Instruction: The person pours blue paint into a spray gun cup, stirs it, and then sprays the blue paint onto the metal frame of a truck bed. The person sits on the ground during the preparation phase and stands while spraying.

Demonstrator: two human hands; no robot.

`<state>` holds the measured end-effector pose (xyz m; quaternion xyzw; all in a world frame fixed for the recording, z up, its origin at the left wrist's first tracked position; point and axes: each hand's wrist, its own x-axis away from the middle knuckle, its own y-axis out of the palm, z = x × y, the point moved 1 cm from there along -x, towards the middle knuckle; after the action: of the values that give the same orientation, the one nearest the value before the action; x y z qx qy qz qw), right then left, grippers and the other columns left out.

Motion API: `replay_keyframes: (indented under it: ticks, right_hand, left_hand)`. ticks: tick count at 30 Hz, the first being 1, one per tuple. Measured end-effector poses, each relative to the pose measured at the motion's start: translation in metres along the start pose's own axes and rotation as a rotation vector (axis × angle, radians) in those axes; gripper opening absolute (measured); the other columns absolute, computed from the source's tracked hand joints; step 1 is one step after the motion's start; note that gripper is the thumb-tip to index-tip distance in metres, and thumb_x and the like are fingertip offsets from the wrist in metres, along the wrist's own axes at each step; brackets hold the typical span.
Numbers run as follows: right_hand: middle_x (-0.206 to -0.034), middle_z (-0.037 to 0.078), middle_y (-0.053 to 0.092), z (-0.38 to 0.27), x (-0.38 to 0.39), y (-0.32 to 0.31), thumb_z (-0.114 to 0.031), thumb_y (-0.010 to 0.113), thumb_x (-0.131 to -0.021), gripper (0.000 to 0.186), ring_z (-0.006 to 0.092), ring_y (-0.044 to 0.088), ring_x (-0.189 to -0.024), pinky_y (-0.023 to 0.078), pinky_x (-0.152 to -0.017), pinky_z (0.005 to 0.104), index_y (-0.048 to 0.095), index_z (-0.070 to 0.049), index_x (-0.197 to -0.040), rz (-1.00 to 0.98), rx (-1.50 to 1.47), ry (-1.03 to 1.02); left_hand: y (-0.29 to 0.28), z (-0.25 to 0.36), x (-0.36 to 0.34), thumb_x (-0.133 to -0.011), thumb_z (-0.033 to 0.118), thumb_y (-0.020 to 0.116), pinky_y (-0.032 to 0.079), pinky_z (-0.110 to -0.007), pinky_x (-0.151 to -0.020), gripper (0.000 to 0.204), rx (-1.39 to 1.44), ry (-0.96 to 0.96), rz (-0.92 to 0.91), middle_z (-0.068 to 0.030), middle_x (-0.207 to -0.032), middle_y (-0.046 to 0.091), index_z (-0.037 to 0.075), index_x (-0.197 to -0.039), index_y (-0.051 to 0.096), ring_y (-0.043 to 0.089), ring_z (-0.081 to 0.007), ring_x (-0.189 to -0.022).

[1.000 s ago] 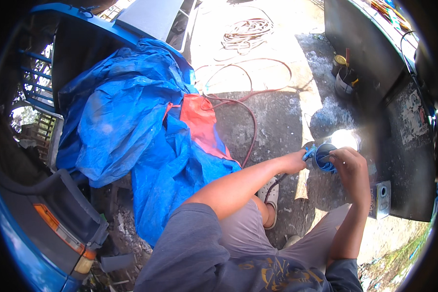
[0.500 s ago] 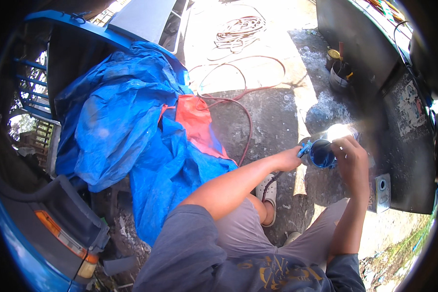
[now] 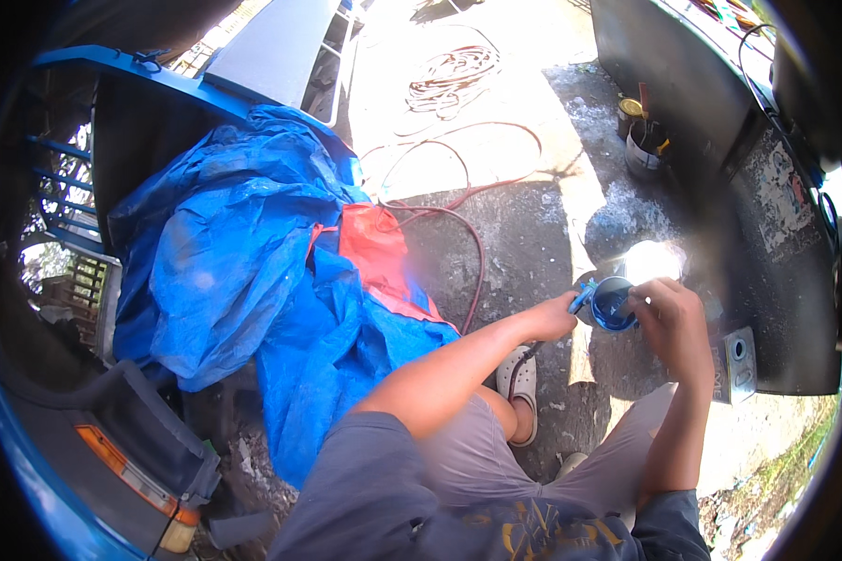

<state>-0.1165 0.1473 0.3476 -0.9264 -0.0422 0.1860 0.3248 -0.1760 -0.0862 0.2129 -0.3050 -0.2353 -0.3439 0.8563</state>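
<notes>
- Right of centre in the frame, a blue-rimmed cup point(image 3: 614, 318) sits between the two hands, its mouth facing up and its inside smeared blue.
- Just left of it, the left hand point(image 3: 554, 318) is closed round a blue-stained tool point(image 3: 583, 294) beside the cup.
- Just right of it, the right hand point(image 3: 672, 323) has its fingers bent at the cup's rim; I cannot tell whether they pinch anything.
- Just above the cup, a round white container point(image 3: 653, 259) glares in the sun, partly covered by the right hand.
- Lower right, near the right forearm, stands a metal can point(image 3: 739, 365).
- Upper right, a pail point(image 3: 643, 154) and a yellow-topped tin point(image 3: 631, 108) stand side by side.
- Left and centre, a crumpled blue tarp point(image 3: 225, 243) with a red patch point(image 3: 372, 245) fills the area left of the arms.
- Upper centre, a reddish hose point(image 3: 481, 257) loops from near the tarp, with a coil point(image 3: 454, 79) above.
- Underneath, the rough, stained concrete floor point(image 3: 524, 234) is part shaded, part sunlit.
- Along the right edge runs a dark panel point(image 3: 674, 75); lower left, blue vehicle bodywork point(image 3: 28, 467) carries an orange lamp point(image 3: 122, 465).
</notes>
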Motion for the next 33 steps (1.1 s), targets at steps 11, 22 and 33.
replay_keyframes:
  ticks: [11, 22, 33]
  right_hand:
    - [-0.089, 0.011, 0.069, 0.019, 0.000, 0.007, -0.008, 0.074, -0.087, 0.012, 0.0310, 0.070, -0.082, 0.054, -0.071, 0.0402, 0.072, -0.004, -0.099, 0.142, 0.080, 0.005]
    - [-0.089, 0.009, 0.069, 0.021, 0.001, 0.013, -0.006, 0.074, -0.089, 0.013, 0.0260, 0.069, -0.076, 0.052, -0.066, 0.0360, 0.072, -0.006, -0.101, 0.025, -0.136, -0.124]
    - [-0.091, 0.010, 0.069, 0.028, -0.005, 0.011, -0.009, 0.072, -0.089, 0.009, 0.0308, 0.069, -0.080, 0.053, -0.069, 0.0392, 0.071, -0.006, -0.098, 0.048, 0.062, -0.005]
  left_hand:
    - [0.002, 0.011, 0.000, -0.086, 0.017, 0.064, 0.048, -0.036, -0.085, 0.067, 0.083, -0.074, -0.021, -0.0098, -0.106, 0.065, 0.011, -0.150, 0.046, 0.060, -0.0200, -0.098]
    - [0.000, -0.001, -0.013, -0.085, 0.015, 0.062, 0.048, -0.036, -0.085, 0.069, 0.054, -0.087, -0.085, -0.0136, -0.110, 0.064, 0.006, -0.151, 0.043, 0.059, -0.0218, -0.099]
    - [-0.006, 0.003, -0.006, -0.085, 0.019, 0.066, 0.048, -0.037, -0.093, 0.074, 0.065, -0.107, -0.045, -0.0161, -0.121, 0.064, 0.006, -0.153, 0.041, 0.060, -0.0240, -0.110]
